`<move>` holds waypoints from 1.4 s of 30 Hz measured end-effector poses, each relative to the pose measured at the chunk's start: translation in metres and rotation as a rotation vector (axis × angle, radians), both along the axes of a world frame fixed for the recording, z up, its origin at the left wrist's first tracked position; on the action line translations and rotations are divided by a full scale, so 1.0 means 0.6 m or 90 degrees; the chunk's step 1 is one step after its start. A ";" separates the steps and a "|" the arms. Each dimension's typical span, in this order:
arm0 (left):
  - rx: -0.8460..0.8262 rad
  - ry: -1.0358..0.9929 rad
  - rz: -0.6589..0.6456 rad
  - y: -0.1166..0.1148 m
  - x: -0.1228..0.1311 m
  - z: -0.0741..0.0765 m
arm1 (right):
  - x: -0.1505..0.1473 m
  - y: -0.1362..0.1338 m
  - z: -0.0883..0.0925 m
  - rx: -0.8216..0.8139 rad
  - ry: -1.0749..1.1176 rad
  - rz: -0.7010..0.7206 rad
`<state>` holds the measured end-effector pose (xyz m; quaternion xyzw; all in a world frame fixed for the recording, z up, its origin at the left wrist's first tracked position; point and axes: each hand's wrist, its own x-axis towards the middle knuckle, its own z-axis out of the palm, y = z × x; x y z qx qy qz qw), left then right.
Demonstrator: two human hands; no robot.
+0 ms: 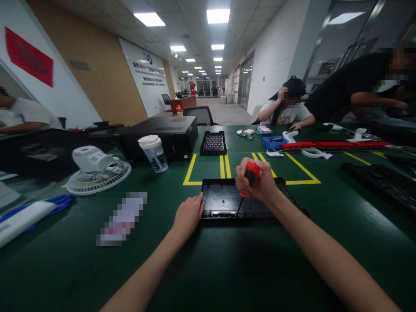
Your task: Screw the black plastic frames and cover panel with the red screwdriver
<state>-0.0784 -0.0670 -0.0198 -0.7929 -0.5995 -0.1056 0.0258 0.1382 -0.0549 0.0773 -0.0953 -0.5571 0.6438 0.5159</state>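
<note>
On green bench (227, 264), center: blk panel (224, 193) lies flat, inner side up, raised rim facing wearer. R hand (258, 182) wrapped tight round red/blk handle of screwdriver (252, 170), fingers curled; shaft slants down, tip end at panel's near rim, just R of a small pale strip (223, 213). L hand (191, 211) at panel's L edge, fingers held together and touching it; can't tell from this angle if thumb pinches the edge from below.

Yellow tape lines (192, 183) run behind panel, partly hidden by it. Farther back: blk tray (213, 143) w/ rows of small cells, beside large blk case (162, 134). L side: lidded clear cup (155, 154), then white fan (97, 177) (lying on its grille). R rear: blue bin (274, 142) near long red strip (325, 146); co-worker in dark cap (294, 86) seated behind.
</note>
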 end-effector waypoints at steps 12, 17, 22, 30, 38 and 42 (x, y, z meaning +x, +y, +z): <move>0.012 0.001 -0.002 0.003 -0.001 -0.007 | -0.010 -0.003 -0.002 0.010 0.014 -0.029; 0.006 -0.003 0.002 0.000 -0.001 -0.002 | -0.017 -0.006 -0.003 0.016 0.005 -0.068; -0.004 -0.011 0.003 -0.001 -0.001 0.001 | -0.023 -0.012 -0.002 0.010 -0.003 -0.105; -0.004 -0.004 0.004 0.000 0.000 0.003 | -0.028 -0.017 -0.001 -0.014 -0.001 -0.160; 0.010 -0.002 -0.007 0.001 -0.001 -0.001 | -0.034 -0.023 -0.002 -0.020 0.009 -0.208; -0.007 0.000 0.005 -0.001 0.000 0.003 | -0.037 -0.024 -0.002 -0.031 0.009 -0.235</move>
